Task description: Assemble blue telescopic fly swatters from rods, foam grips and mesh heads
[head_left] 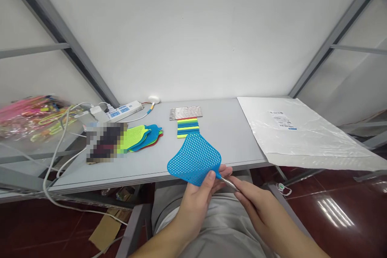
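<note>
My left hand (202, 198) grips a blue perforated fly swatter head (195, 159) near its neck, with the thumb on top and the fingers underneath. A shiny metal rod (229, 183) meets the neck of that head. The fingers of my right hand (252, 197) are closed around the rod. How far the rod sits inside the neck cannot be made out. Behind the swatter head lie a row of coloured handle tubes (187, 126) in blue, yellow-green and red, and a row of silver metal rods (185, 112).
Green, blue and red swatter heads (148, 137) are stacked on the grey table (223, 129), beside a pixelated object (105, 143). A power strip (125, 111) with white cables stands behind. A white plastic mailer (290, 133) overhangs the right edge. Bagged colourful items (36, 117) are at far left.
</note>
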`<state>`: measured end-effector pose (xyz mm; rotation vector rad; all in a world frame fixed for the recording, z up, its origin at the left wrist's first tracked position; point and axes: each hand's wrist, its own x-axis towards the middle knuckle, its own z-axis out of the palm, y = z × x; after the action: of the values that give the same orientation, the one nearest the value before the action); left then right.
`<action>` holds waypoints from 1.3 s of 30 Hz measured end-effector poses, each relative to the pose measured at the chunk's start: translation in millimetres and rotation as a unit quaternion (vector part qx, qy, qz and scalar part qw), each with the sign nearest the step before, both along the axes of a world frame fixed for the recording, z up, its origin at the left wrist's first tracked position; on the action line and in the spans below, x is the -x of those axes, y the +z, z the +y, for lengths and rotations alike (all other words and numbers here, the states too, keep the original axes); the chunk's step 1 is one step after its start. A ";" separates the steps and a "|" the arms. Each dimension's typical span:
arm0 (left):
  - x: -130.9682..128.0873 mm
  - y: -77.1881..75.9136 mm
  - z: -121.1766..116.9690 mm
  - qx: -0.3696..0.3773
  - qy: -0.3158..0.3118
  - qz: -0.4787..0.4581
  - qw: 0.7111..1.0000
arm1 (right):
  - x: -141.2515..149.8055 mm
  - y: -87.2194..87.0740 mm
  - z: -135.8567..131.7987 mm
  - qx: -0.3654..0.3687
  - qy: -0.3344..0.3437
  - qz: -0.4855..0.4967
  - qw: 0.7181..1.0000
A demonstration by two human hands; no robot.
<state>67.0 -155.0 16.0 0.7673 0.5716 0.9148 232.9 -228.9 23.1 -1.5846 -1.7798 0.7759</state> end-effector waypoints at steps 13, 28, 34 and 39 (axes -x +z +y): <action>4.0 7.4 -4.7 -0.071 0.018 0.058 0.996 | -0.6 30.1 8.7 0.205 0.054 0.287 0.934; 21.3 17.9 28.0 0.028 0.161 0.050 0.985 | -7.7 12.4 5.7 0.072 -0.063 0.088 0.991; 13.7 8.2 18.2 0.005 0.134 0.058 0.989 | -6.9 10.1 3.6 0.073 -0.049 0.053 0.995; 11.5 5.8 8.3 -0.035 0.108 0.074 0.991 | -10.3 11.6 0.2 0.059 -0.040 0.080 0.994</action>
<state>55.5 -146.7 21.7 0.8535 0.7659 1.0874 243.2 -228.6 34.7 -1.6104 -1.5726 0.9557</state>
